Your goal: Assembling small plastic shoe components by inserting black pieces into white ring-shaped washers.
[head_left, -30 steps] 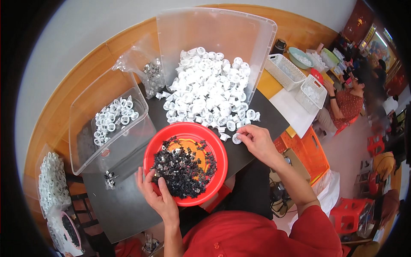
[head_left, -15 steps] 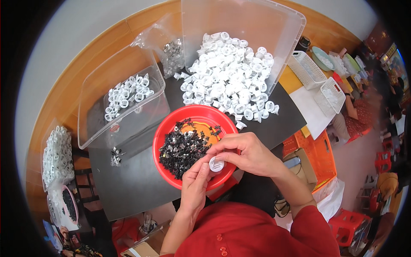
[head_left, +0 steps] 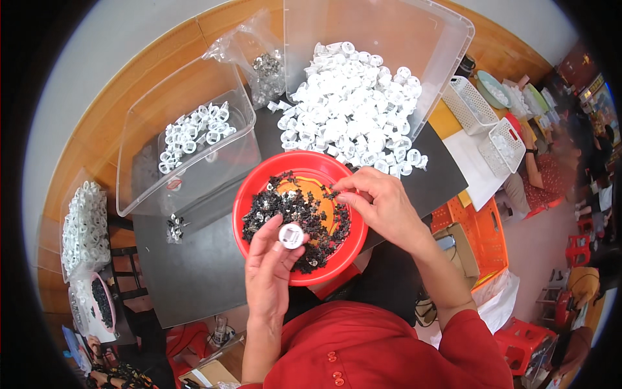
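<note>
A white round plastic cap-like part [head_left: 291, 237] with slots in its face is held between the thumb and fingers of my left hand [head_left: 267, 272], above the near side of a red basin [head_left: 299, 277]. Many small black pieces [head_left: 262, 217], with some metallic and clear bits among them, lie on the basin's orange-patterned bottom. My right hand [head_left: 379, 202] reaches over the basin's right rim. Its thumb and forefinger are pinched together at black pieces near the far right side; what is between the fingertips is too small to make out.
Behind the basin, white caps [head_left: 356, 104] spill from a clear tub [head_left: 389, 26] tipped toward me. Another clear bin [head_left: 188, 84] at left holds white rings [head_left: 194, 136]. A bag of metal parts [head_left: 267, 71] stands between them. At right are an orange crate [head_left: 495, 240] and white baskets [head_left: 468, 107].
My hands have moved apart. The left carried the white cap to the left and turned its face up; the right let go of it and moved to the black pieces at the basin's right.
</note>
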`<act>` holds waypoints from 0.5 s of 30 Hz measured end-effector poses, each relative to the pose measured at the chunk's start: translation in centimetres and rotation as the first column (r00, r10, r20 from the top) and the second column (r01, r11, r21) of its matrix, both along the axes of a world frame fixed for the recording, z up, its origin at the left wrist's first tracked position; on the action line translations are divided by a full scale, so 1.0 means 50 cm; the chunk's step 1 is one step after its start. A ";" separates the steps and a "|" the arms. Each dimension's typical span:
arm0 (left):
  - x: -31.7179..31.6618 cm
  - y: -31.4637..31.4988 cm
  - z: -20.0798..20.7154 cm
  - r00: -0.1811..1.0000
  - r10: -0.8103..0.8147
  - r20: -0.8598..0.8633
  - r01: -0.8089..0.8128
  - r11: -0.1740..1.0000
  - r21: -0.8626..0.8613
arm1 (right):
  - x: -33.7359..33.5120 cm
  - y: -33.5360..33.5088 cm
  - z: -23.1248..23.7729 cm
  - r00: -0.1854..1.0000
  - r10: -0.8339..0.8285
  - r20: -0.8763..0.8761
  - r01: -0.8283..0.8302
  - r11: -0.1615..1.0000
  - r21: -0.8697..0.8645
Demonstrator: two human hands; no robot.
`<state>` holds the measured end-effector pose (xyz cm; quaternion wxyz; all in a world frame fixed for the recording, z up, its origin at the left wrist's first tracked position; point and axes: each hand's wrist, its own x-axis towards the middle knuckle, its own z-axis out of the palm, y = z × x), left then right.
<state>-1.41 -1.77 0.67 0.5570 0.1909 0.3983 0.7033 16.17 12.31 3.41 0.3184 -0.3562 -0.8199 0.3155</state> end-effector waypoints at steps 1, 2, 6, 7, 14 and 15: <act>-0.008 -0.002 -0.002 1.000 0.019 0.002 -0.019 1.000 -0.019 | 0.004 0.006 -0.013 1.000 -0.001 0.001 0.001 1.000 0.001; -0.011 -0.003 -0.002 1.000 0.018 0.004 -0.018 1.000 -0.018 | 0.008 0.011 -0.028 0.996 0.031 0.085 -0.036 0.997 0.062; -0.014 -0.004 -0.008 0.997 0.047 0.069 -0.047 0.999 -0.009 | -0.005 0.032 -0.060 0.960 -0.086 0.265 -0.004 0.946 0.323; -0.014 -0.005 -0.009 0.994 0.035 0.104 -0.036 0.999 0.009 | -0.010 0.038 -0.063 0.951 -0.162 0.262 0.047 0.917 0.397; -0.012 -0.006 -0.013 0.996 0.041 0.078 -0.041 0.999 0.000 | -0.021 0.008 -0.052 0.973 0.071 0.221 -0.111 0.979 0.172; -0.011 -0.005 -0.013 0.997 0.039 0.065 -0.039 0.999 -0.002 | -0.027 0.000 -0.048 0.968 0.083 0.235 -0.128 0.974 0.185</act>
